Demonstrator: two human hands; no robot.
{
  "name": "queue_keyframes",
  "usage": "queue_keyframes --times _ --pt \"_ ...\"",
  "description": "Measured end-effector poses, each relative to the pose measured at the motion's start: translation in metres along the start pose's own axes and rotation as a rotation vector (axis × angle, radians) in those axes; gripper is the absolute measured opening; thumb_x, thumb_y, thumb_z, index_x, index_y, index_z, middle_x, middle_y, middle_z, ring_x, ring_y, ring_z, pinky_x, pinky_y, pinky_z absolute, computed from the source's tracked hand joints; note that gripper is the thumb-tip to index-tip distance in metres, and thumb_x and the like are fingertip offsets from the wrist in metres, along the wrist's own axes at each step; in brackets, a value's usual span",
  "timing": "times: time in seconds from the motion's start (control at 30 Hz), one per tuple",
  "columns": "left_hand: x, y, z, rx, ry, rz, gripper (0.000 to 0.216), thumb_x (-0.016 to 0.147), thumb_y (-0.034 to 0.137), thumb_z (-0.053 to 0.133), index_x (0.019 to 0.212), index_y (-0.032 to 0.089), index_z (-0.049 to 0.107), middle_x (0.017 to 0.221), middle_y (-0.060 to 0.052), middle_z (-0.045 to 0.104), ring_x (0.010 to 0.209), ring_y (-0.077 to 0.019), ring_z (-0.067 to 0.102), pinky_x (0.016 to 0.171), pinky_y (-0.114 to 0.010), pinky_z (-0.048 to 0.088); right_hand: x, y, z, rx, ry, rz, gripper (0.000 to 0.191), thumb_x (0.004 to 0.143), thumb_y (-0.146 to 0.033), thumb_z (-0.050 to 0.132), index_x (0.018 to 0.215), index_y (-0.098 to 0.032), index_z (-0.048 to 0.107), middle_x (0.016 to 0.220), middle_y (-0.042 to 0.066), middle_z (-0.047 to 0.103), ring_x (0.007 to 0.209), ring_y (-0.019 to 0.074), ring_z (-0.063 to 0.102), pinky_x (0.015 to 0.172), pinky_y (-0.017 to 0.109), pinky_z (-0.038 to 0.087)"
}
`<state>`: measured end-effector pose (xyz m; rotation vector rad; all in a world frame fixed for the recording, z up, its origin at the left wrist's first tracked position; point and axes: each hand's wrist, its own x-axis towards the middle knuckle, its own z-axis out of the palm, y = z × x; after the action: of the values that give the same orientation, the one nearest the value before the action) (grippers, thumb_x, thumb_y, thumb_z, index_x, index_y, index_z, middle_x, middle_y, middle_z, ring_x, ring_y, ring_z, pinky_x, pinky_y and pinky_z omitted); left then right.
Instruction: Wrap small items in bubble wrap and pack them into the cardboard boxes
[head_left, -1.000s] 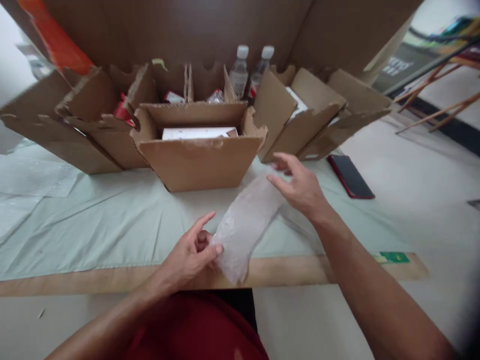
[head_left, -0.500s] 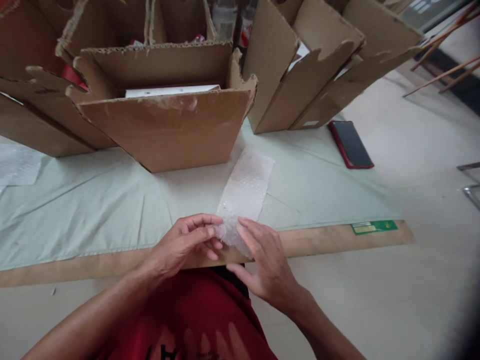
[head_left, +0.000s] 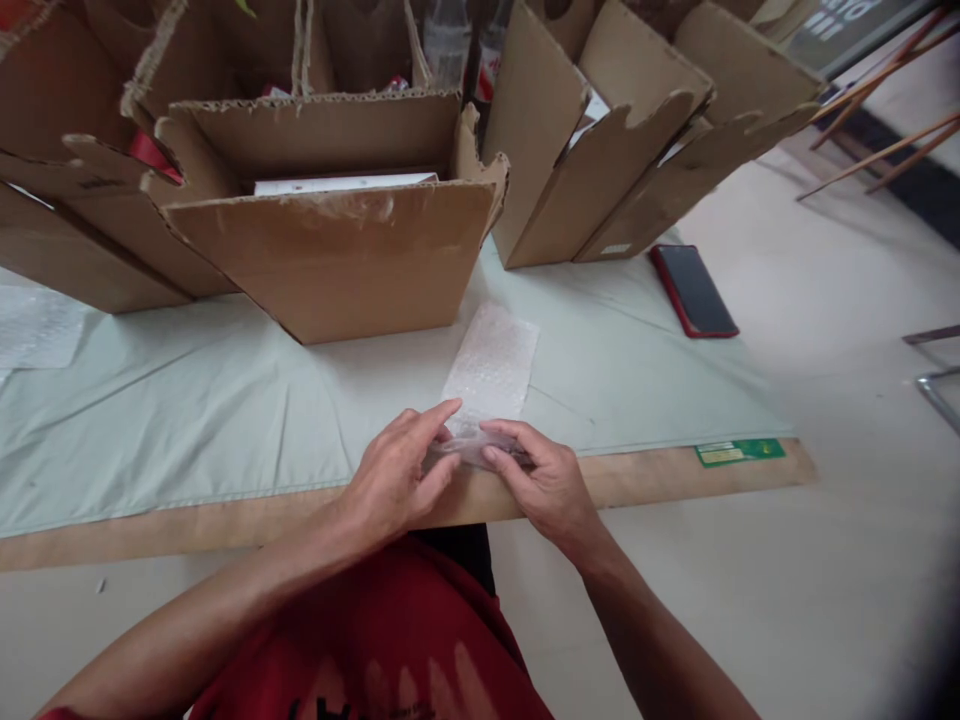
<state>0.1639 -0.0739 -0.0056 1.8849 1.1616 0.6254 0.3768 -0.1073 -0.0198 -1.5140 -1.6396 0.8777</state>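
Note:
A strip of clear bubble wrap (head_left: 491,365) lies flat on the pale green cloth (head_left: 225,400), running away from me toward the cardboard boxes. My left hand (head_left: 397,478) and my right hand (head_left: 544,478) sit side by side at its near end, close to the table's front edge. The fingers of both hands are curled over that end and pinch it, folded or rolled up between them. What is inside the fold, if anything, is hidden by my fingers.
Several open cardboard boxes stand along the back; the nearest box (head_left: 330,250) holds a white flat item (head_left: 345,184). Plastic bottles (head_left: 450,40) show behind. A red-cased phone (head_left: 694,290) lies at the right. A green label (head_left: 739,451) sits on the wooden table edge (head_left: 187,525).
The wrap, held up between both hands a second ago, now lies on the cloth. My right hand came back to the near end, and both hands have pressed that end lower.

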Motion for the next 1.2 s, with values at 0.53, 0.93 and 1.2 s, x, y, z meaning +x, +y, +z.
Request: queue_keyframes --times 0.53,0.93,1.2 --pt "0.032 0.003 0.002 0.244 -0.093 -0.234 0.053 0.091 0.023 0.059 0.144 0.022 0.055 0.077 0.002 0.067 0.068 -0.0175 0.059 0.070 -0.030 0.043 -0.012 -0.005 -0.001 -0.548 0.129 -0.530 0.026 0.097 -0.017 0.063 0.122 -0.020 0.061 0.118 0.011 0.073 0.114 0.0297 0.068 0.095 0.046 0.048" --pt "0.043 -0.005 0.001 0.257 -0.049 -0.201 0.048 0.091 0.023 0.059 0.139 0.020 0.060 0.065 0.005 0.064 0.057 -0.0136 0.052 0.062 -0.026 0.041 0.000 0.004 0.004 -0.635 0.006 -0.551 0.022 0.102 -0.022 0.060 0.122 -0.017 0.067 0.122 0.010 0.075 0.116 0.0299 0.065 0.102 0.049 0.040" --pt "0.028 -0.006 -0.013 0.230 0.011 0.044 0.046 0.094 0.038 0.062 0.134 0.015 0.063 0.100 -0.009 0.073 0.082 -0.0203 0.066 0.074 -0.032 0.053 -0.001 -0.001 0.002 -0.583 0.086 -0.567 0.023 0.101 -0.009 0.053 0.113 -0.020 0.069 0.107 0.005 0.078 0.097 0.0231 0.069 0.095 0.043 0.044"
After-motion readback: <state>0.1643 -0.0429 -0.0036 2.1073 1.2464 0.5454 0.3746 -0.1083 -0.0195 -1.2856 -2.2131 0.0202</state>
